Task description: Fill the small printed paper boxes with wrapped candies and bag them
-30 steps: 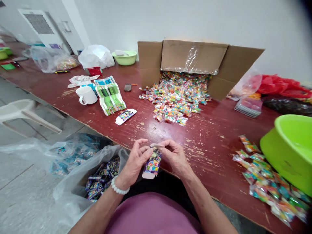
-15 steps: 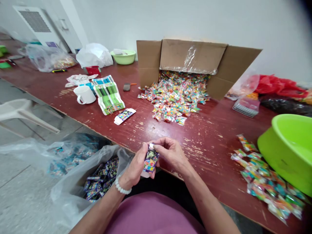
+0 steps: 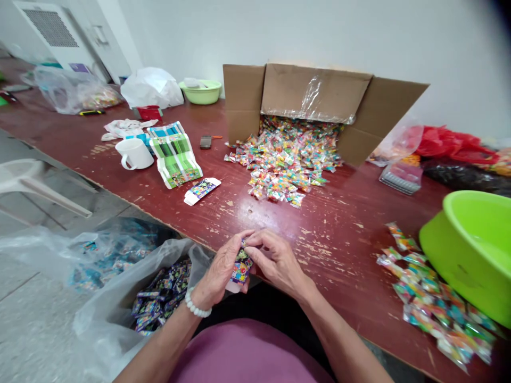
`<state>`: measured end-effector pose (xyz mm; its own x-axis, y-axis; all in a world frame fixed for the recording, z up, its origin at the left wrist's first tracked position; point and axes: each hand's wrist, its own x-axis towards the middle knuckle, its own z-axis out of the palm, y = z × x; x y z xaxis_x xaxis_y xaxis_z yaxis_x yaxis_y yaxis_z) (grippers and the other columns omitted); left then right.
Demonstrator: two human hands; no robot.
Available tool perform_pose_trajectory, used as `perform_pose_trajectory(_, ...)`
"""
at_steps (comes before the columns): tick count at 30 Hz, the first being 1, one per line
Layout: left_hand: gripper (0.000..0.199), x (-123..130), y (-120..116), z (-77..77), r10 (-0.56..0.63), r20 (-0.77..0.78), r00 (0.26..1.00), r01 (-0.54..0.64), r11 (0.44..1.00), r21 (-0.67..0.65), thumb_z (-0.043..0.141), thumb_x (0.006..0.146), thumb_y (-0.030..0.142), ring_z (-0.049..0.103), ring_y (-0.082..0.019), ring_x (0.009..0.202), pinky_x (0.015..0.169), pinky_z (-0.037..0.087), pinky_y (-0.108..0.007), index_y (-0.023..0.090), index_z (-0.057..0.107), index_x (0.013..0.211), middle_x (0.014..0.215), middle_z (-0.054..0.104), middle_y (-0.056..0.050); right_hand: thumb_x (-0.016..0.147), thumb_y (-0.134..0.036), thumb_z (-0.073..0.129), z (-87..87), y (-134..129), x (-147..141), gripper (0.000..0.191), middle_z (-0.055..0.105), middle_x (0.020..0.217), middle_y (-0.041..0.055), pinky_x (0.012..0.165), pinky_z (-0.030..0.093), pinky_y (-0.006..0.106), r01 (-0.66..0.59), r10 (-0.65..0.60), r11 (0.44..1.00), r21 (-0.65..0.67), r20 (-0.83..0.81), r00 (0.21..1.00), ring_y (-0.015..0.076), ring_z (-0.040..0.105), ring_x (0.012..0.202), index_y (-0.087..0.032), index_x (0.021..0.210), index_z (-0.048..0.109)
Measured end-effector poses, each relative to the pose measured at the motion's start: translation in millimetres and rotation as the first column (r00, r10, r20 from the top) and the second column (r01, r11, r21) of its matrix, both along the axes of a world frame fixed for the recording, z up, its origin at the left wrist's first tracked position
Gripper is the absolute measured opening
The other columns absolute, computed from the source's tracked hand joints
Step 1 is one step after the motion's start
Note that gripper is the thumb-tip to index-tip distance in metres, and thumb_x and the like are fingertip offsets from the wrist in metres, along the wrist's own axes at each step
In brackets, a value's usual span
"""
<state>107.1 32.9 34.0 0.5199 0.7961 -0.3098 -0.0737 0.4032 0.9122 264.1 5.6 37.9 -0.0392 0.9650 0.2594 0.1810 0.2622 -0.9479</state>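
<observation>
A small dark printed box (image 3: 240, 270) is wrapped in the fingers of my left hand (image 3: 223, 266), just over the table's front edge. Its pale bottom flap hangs open. My right hand (image 3: 275, 259) pinches at the box's top end, where the fingers of both hands meet and hide the flap there. Beyond them on the red table (image 3: 319, 229) lies a flat printed box (image 3: 203, 190). Wrapped candies (image 3: 283, 159) spill from a cardboard box (image 3: 315, 93) lying on its side.
A white mug (image 3: 134, 154) and green printed sheets (image 3: 175, 157) stand left. At the right are a green basin (image 3: 467, 260) and loose candies (image 3: 431, 292). Below the table's left edge, a plastic bag (image 3: 107, 303) holds dark small boxes (image 3: 162, 295).
The right fingers have closed in over the top of the box, and the white flap that showed there is now covered. The left fingertips have come up against the right hand. The view has shifted slightly.
</observation>
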Motion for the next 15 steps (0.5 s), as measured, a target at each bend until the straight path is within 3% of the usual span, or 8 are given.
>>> perform_pose_trajectory(4, 0.053, 1, 3, -0.3, 0.055, 0.081, 0.995, -0.05, 0.997, -0.067, 0.056, 0.09, 0.057, 0.062, -0.014, 0.048, 0.044, 0.048, -0.023, 0.024, 0.049, 0.13, 0.078, 0.067, -0.002, 0.094, -0.038, 0.056, -7.0, 28, 26, 0.02, 0.071, 0.096, 0.006, 0.086, 0.049, 0.036, -0.005, 0.001, 1.0, 0.021, 0.209, 0.978, 0.022, 0.065, 0.091, -0.024, 0.091, 0.07)
perform_pose_trajectory(5, 0.048, 0, 3, 0.7, 0.072, 0.114, 0.991, -0.061, 0.993, -0.097, 0.061, 0.089, 0.053, 0.065, -0.015, 0.054, 0.049, 0.05, -0.024, 0.024, 0.051, 0.125, 0.081, 0.068, -0.002, 0.094, -0.038, 0.056, -11.7, 40, 39, 0.02, 0.071, 0.101, 0.0072, 0.088, 0.048, 0.038, 0.105, -0.115, 0.993, 0.052, 0.262, 0.958, 0.0237, 0.064, 0.095, -0.023, 0.094, 0.069)
perform_pose_trajectory(6, 0.043, -2, 3, 1.8, 0.088, 0.144, 0.986, -0.069, 0.989, -0.128, 0.065, 0.087, 0.048, 0.068, -0.016, 0.062, 0.055, 0.052, -0.024, 0.023, 0.052, 0.121, 0.086, 0.07, -0.004, 0.092, -0.038, 0.056, -17.4, 52, 54, 0.022, 0.069, 0.109, 0.0097, 0.092, 0.046, 0.041, 0.255, -0.276, 0.961, 0.105, 0.344, 0.898, 0.0266, 0.061, 0.103, -0.022, 0.102, 0.068)
perform_pose_trajectory(8, 0.037, -6, 3, 4.0, 0.104, 0.174, 0.979, -0.072, 0.981, -0.181, 0.071, 0.085, 0.039, 0.07, -0.018, 0.079, 0.065, 0.053, -0.025, 0.022, 0.056, 0.114, 0.097, 0.071, -0.007, 0.088, -0.036, 0.06, -30.8, 76, 85, 0.038, 0.062, 0.128, 0.0154, 0.099, 0.04, 0.048, 0.505, -0.485, 0.852, 0.137, 0.567, 0.666, 0.0334, 0.052, 0.118, -0.019, 0.121, 0.062)
perform_pose_trajectory(9, 0.035, -8, 2, 4.8, 0.099, 0.173, 0.98, -0.064, 0.978, -0.197, 0.072, 0.084, 0.036, 0.069, -0.017, 0.082, 0.067, 0.053, -0.024, 0.021, 0.058, 0.112, 0.1, 0.071, -0.008, 0.086, -0.036, 0.062, -37.6, 85, 99, 0.047, 0.057, 0.137, 0.0179, 0.1, 0.039, 0.049, 0.565, -0.488, 0.817, 0.116, 0.662, 0.569, 0.036, 0.048, 0.123, -0.017, 0.129, 0.057)
perform_pose_trajectory(11, 0.033, -13, 2, 5.8, 0.078, 0.155, 0.985, -0.044, 0.977, -0.208, 0.076, 0.082, 0.032, 0.066, -0.014, 0.077, 0.066, 0.052, -0.023, 0.019, 0.062, 0.108, 0.098, 0.07, -0.007, 0.085, -0.037, 0.064, -49.5, 98, 119, 0.049, 0.058, 0.135, 0.0191, 0.097, 0.039, 0.05, 0.594, -0.426, 0.801, 0.074, 0.767, 0.479, 0.0376, 0.047, 0.123, -0.016, 0.129, 0.057)
perform_pose_trajectory(15, 0.036, -21, 10, 7.1, 0.114, 0.123, 0.986, -0.096, 0.984, -0.148, 0.085, 0.07, 0.026, 0.062, -0.013, 0.072, 0.066, 0.054, -0.026, 0.017, 0.064, 0.097, 0.085, 0.065, -0.001, 0.09, -0.028, 0.054, -60.0, 103, 132, 0.029, 0.068, 0.113, 0.0208, 0.095, 0.04, 0.046, 0.583, -0.408, 0.81, 0.056, 0.769, 0.493, 0.0341, 0.054, 0.112, -0.013, 0.112, 0.066)
